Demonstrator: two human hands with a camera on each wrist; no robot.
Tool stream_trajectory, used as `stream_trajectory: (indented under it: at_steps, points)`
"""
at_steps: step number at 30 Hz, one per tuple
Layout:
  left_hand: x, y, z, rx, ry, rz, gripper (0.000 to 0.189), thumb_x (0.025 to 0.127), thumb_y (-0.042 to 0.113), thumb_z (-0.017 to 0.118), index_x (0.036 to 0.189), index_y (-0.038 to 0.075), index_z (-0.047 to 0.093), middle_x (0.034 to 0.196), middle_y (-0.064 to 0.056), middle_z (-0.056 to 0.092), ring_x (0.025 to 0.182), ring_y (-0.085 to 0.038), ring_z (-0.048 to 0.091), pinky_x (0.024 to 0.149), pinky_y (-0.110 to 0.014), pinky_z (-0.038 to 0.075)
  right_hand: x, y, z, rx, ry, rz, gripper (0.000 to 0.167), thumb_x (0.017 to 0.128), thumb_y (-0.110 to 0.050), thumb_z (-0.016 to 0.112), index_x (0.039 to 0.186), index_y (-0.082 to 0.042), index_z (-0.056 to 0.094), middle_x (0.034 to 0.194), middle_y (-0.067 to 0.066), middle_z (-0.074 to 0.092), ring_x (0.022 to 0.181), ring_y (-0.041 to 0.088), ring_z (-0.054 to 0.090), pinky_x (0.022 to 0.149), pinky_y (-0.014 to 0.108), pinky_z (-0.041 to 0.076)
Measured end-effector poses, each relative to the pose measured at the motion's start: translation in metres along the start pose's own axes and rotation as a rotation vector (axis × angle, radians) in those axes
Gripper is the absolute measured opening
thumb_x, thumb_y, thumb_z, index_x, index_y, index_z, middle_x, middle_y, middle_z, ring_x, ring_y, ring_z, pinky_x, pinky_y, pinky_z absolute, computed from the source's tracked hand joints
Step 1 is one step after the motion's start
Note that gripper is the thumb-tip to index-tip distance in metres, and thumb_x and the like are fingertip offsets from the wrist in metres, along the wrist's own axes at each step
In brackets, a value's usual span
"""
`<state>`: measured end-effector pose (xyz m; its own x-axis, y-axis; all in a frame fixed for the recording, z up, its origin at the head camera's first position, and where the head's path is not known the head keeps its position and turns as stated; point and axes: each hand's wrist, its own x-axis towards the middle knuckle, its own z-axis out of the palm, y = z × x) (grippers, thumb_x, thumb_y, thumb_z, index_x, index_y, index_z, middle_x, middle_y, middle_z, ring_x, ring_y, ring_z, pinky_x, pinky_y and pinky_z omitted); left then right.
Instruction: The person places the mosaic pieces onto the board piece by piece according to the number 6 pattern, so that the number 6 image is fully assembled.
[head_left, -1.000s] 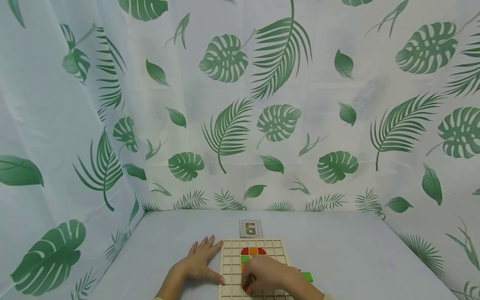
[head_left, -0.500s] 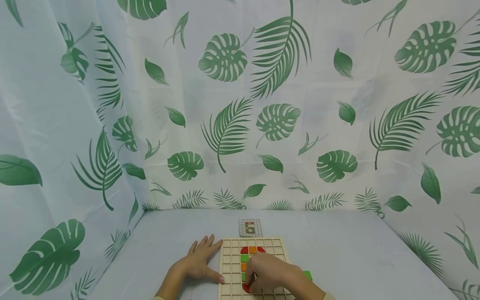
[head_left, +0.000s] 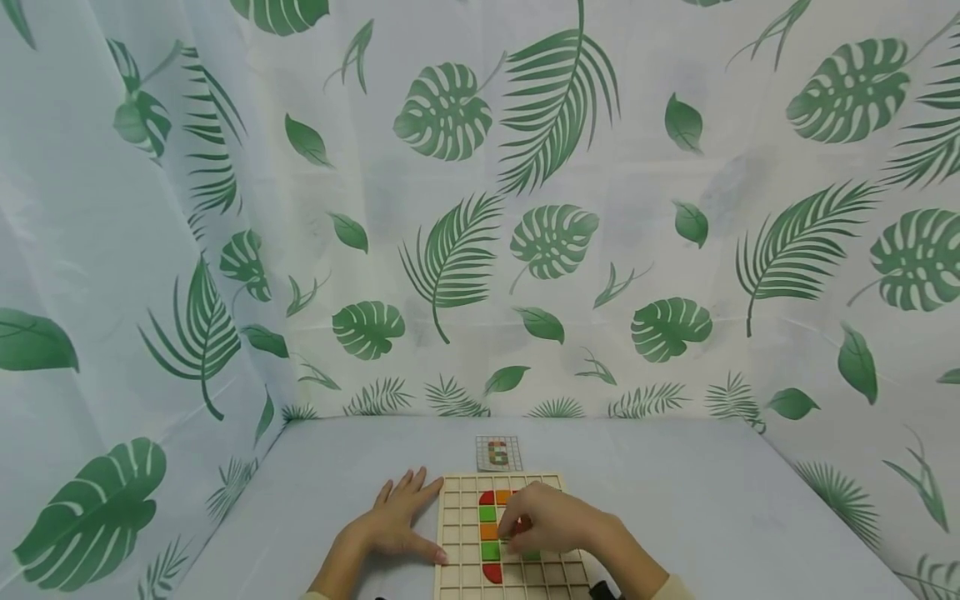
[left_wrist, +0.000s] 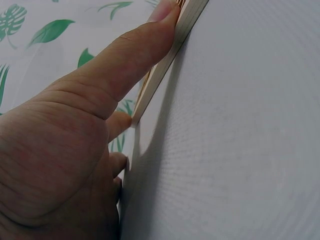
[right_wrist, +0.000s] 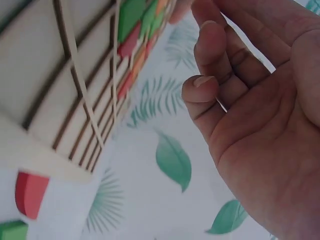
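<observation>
A wooden grid board point(head_left: 457, 533) lies on the table, holding coloured tiles. Down its left tile column are a red rounded tile point(head_left: 487, 498), a green tile point(head_left: 487, 513), an orange tile point(head_left: 488, 531), another green tile point(head_left: 491, 551) and a lower red rounded tile point(head_left: 492, 573). My left hand point(head_left: 397, 518) spreads its fingers beside the board, thumb on its left edge. Over the board's middle is my right hand point(head_left: 551, 517), its fingers loosely bent and no tile showing between them. It partly covers the tiles beneath; its index tip and thumb are out of the right wrist view.
A pattern card point(head_left: 498, 454) with a coloured figure on a grid lies just beyond the board. Off the board's edge, a loose red piece point(right_wrist: 31, 194) and a loose green piece point(right_wrist: 13, 231) show in the right wrist view. A leaf-printed curtain point(head_left: 465, 250) stands behind the table.
My right hand has left the lower red rounded tile, which now lies uncovered on the board, and has moved up and to the right. The left hand stays at the board's edge.
</observation>
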<state>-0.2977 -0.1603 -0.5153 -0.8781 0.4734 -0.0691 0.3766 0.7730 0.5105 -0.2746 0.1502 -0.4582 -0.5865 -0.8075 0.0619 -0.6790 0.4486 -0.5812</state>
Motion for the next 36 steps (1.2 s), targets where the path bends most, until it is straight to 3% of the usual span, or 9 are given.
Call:
stream_trajectory:
  at_steps: [6, 13, 18, 22, 36]
  points:
    - [0.000, 0.001, 0.000, -0.005, -0.003, -0.003, 0.118, 0.070, 0.067, 0.087, 0.163, 0.017, 0.036, 0.172, -0.024, 0.019, 0.160, -0.047, 0.011, 0.124, -0.073, 0.004, -0.010, 0.007, -0.014, 0.043, 0.033, 0.024, 0.017, 0.093, -0.018, 0.080, 0.109, -0.012, 0.081, 0.101, 0.000, 0.077, 0.079, -0.002, 0.060, 0.072, 0.019, 0.055]
    - [0.000, 0.001, 0.001, -0.005, 0.001, 0.004, 0.119, 0.069, 0.067, 0.088, 0.163, 0.017, 0.036, 0.172, -0.025, 0.019, 0.160, -0.048, 0.011, 0.124, -0.074, 0.003, -0.020, 0.015, -0.027, 0.106, 0.063, 0.123, 0.024, 0.094, -0.020, 0.078, 0.116, -0.011, 0.078, 0.114, 0.007, 0.075, 0.090, 0.004, 0.065, 0.076, 0.023, 0.058]
    - [0.000, 0.001, 0.001, -0.009, -0.001, 0.004, 0.118, 0.069, 0.067, 0.088, 0.163, 0.016, 0.036, 0.172, -0.025, 0.019, 0.160, -0.048, 0.011, 0.124, -0.074, 0.003, -0.028, 0.021, -0.036, 0.076, 0.097, 0.170, 0.026, 0.094, -0.025, 0.079, 0.119, -0.019, 0.077, 0.119, 0.009, 0.074, 0.097, 0.018, 0.067, 0.078, 0.025, 0.058]
    - [0.002, -0.001, 0.003, -0.007, 0.000, 0.003, 0.118, 0.069, 0.067, 0.087, 0.163, 0.017, 0.036, 0.172, -0.024, 0.019, 0.160, -0.047, 0.011, 0.124, -0.074, 0.004, -0.036, 0.025, -0.043, 0.072, 0.107, 0.198, 0.030, 0.094, -0.023, 0.079, 0.122, -0.013, 0.075, 0.120, 0.011, 0.073, 0.101, 0.026, 0.067, 0.079, 0.026, 0.058]
    - [0.002, -0.002, 0.001, -0.007, -0.004, -0.010, 0.119, 0.069, 0.069, 0.086, 0.163, 0.018, 0.036, 0.172, -0.023, 0.019, 0.160, -0.047, 0.011, 0.125, -0.073, 0.003, -0.057, 0.037, -0.059, 0.086, 0.105, 0.294, 0.030, 0.089, -0.016, 0.082, 0.116, -0.005, 0.076, 0.112, 0.010, 0.074, 0.090, 0.016, 0.065, 0.072, 0.027, 0.056]
